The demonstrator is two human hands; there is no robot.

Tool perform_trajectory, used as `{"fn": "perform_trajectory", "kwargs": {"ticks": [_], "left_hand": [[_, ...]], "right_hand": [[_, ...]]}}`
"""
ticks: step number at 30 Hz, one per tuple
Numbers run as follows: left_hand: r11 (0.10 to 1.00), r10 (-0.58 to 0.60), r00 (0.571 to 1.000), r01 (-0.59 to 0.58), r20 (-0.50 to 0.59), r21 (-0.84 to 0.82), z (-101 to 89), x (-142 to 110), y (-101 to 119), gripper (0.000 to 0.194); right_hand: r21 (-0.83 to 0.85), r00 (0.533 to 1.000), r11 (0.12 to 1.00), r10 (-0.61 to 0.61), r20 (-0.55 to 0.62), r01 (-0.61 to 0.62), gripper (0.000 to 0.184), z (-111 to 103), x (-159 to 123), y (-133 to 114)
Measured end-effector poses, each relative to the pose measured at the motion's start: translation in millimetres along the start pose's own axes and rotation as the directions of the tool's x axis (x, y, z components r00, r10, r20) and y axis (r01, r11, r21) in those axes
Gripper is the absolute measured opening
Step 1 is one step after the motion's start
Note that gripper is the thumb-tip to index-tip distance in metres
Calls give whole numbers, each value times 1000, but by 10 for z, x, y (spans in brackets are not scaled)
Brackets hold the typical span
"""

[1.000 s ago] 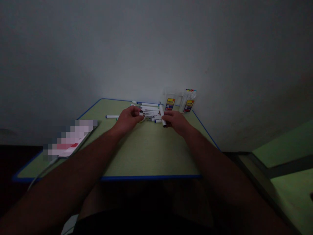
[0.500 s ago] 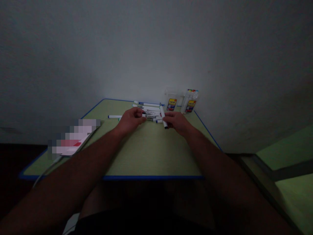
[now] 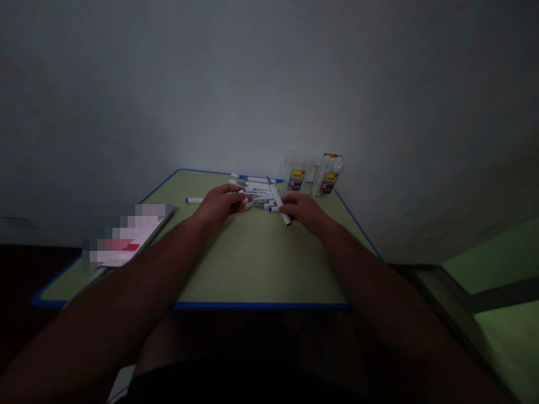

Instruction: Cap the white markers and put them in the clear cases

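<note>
My right hand (image 3: 304,209) is closed around a white marker (image 3: 277,197), held slantwise. Its uncapped grey tip points up and to the left, and its dark end points down toward me. My left hand (image 3: 222,205) is closed with its fingertips on a small white marker cap (image 3: 243,194), partly hidden by the fingers. Just below those fingertips is another small pale cap-like piece (image 3: 248,206). Between and behind both hands, several white markers (image 3: 259,191) lie in a loose pile. One blue-ended marker (image 3: 194,200) lies left of my left hand, partly covered by it.
Against the wall at the back right stand a clear plastic case (image 3: 296,163) and a second case (image 3: 330,175) holding several coloured markers. A pale flat object (image 3: 138,235), partly pixelated, lies on the left with a cable. The green table (image 3: 261,269) has a blue edge.
The marker in my right hand has tilted, its tip swinging left and its dark end shifting slightly right. My left hand has turned the cap and moved slightly left; a pale piece now shows beneath its fingers.
</note>
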State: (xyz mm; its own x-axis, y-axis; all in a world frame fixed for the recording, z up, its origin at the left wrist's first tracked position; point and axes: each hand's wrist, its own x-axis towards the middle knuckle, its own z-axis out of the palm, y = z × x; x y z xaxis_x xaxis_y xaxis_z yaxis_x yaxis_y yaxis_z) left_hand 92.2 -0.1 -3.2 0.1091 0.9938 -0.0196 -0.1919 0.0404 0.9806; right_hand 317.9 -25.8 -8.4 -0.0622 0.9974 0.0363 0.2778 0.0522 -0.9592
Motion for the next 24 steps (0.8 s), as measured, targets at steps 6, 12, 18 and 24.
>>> {"fn": "perform_trajectory", "kwargs": {"ticks": [6, 12, 18, 24], "left_hand": [[998, -42, 999, 40, -31, -56, -16, 67, -2, 6], [996, -63, 996, 59, -66, -69, 8, 85, -7, 10], [997, -63, 996, 60, -63, -52, 30, 58, 11, 9], [998, -52, 997, 50, -63, -43, 15, 55, 8, 6]], "right_hand": [[-42, 1000, 999, -4, -30, 3, 12, 12, -10, -16], [-61, 999, 998, 26, -21, -27, 12, 33, -28, -40], [-46, 999, 998, 31, -22, -32, 13, 42, -26, -37], [80, 998, 995, 59, -12, -58, 12, 42, -24, -41]]}}
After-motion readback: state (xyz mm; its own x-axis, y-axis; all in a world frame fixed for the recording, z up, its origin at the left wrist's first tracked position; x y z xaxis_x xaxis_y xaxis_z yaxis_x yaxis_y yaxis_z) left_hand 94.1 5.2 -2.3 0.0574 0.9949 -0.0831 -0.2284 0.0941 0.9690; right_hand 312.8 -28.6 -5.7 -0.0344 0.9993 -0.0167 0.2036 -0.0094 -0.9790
